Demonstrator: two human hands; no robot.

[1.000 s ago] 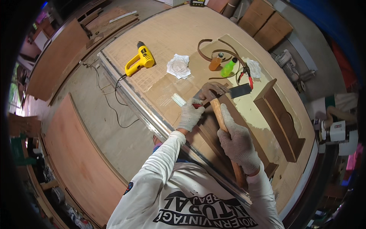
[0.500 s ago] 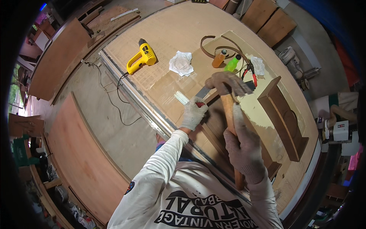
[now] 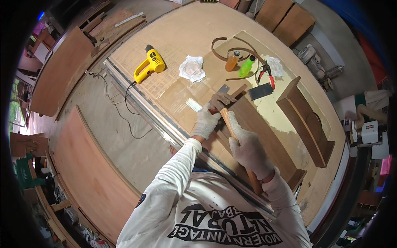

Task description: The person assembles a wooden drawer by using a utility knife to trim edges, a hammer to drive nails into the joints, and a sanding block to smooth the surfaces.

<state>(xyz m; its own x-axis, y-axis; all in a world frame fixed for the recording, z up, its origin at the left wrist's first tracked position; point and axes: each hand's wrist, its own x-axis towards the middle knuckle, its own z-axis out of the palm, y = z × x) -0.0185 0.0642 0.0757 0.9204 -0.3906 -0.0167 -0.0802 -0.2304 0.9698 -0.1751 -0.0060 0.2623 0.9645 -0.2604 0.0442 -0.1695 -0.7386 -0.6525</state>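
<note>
My left hand [image 3: 206, 121], in a pale work glove, is closed around a red-handled tool [image 3: 213, 111] at the end of a brown wooden frame piece [image 3: 264, 134]. A flat grey metal blade [image 3: 223, 88] shows just past the hammer; whether it belongs to that handle is hidden. In my gloved right hand [image 3: 251, 151] is a claw hammer [image 3: 233, 124], gripped by its wooden handle. Its head is down beside my left fingers, over the red handle. Whether they touch, I cannot tell. White strips [image 3: 193, 104] lie by my left hand.
On the table [image 3: 182, 29] are a yellow heat gun [image 3: 149, 65], crumpled white cloth [image 3: 192, 69], orange bottle [image 3: 232, 61], green bottle [image 3: 247, 66], red-handled pliers [image 3: 266, 74], dark block [image 3: 261, 91] and brown edging strip [image 3: 219, 49]. Another wooden piece [image 3: 304, 120] stands at right.
The hammer has come down and to the left, from raised above the frame piece to beside my left fingers. My left hand keeps its grip on the red-handled tool.
</note>
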